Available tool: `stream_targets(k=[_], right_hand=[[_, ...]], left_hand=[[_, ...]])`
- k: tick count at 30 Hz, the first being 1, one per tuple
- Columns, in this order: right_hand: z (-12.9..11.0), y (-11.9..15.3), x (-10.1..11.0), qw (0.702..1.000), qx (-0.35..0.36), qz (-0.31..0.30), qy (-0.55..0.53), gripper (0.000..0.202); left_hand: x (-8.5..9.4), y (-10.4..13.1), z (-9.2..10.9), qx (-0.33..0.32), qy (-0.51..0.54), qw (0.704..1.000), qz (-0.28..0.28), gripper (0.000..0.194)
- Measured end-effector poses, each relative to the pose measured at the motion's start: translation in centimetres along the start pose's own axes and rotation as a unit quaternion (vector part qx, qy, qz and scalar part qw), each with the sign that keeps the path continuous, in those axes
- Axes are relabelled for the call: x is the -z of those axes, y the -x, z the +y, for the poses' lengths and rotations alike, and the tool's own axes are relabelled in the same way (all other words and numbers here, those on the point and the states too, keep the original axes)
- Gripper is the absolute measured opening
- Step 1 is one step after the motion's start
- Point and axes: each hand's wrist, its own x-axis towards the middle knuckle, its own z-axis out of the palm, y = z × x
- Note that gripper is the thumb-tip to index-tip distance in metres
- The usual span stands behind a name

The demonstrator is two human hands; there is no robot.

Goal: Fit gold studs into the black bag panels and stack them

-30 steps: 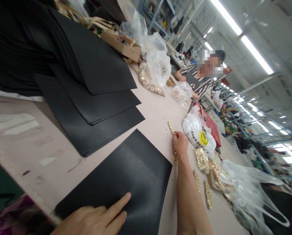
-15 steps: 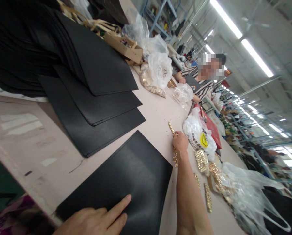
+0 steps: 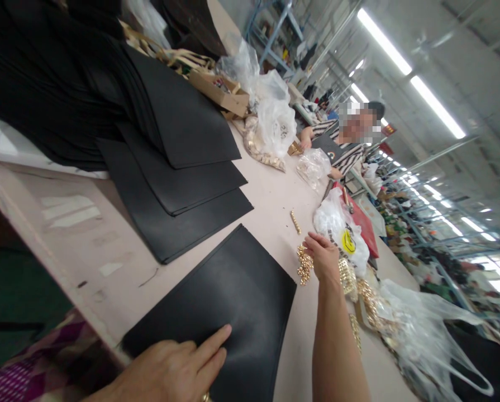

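My left hand (image 3: 174,368) lies on a black leather-like panel (image 3: 233,279) at the near edge of the table, index and middle fingers stretched out. Over the table to the right, my right hand (image 3: 323,252) is open, and I see nothing in its fingers. Just left of its fingertips sits a small pile of gold chain (image 3: 304,265). A short gold chain strip (image 3: 295,221) lies by itself a little farther off, apart from the hand. More gold chain (image 3: 347,279) is bunched on the other side of the wrist, partly hidden by my forearm.
Stacked black panels (image 3: 191,123) cover the far left, two of them slid out below. Beyond stand a cardboard box (image 3: 220,92) and clear bags of metal pieces (image 3: 264,151). A white plastic bag (image 3: 337,229) lies right. A co-worker in striped sleeves (image 3: 346,159) is across the table.
My right hand has let go of the gold strip, which now lies on the table, and has shifted right and nearer to me. My left hand still rests on the panel.
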Motion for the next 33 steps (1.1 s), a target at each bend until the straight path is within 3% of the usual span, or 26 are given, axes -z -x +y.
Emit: stream_targets(k=[5,10,14,20,25,33], right_hand=[[-0.5,8.8,-0.3,0.993,-0.061,-0.062,-0.080,0.038],[-1.0,16.7,-1.3,0.971,-0.136,-0.144,-0.135,0.029],[-1.1,20.3,-2.0,0.959,-0.162,-0.199,-0.119,0.030],[-1.3,22.2,-3.0,0.959,-0.136,-0.224,-0.106,0.045],[-1.8,22.5,-3.8,0.962,-0.095,-0.250,-0.058,0.023],[-3.1,22.3,-4.1,0.956,-0.033,-0.279,0.083,0.013]], left_hand=[[2.6,0.7,0.5,-0.010,-0.005,0.999,0.044,0.042],[1.9,1.0,0.4,-0.024,-0.027,0.997,0.069,0.037],[1.5,1.2,0.5,-0.018,-0.055,0.995,0.079,0.037],[1.3,1.6,0.8,-0.005,-0.074,0.993,0.089,0.035],[1.2,1.7,0.8,0.002,-0.073,0.992,0.106,0.037],[1.0,1.9,0.5,-0.014,-0.064,0.994,0.091,0.042]])
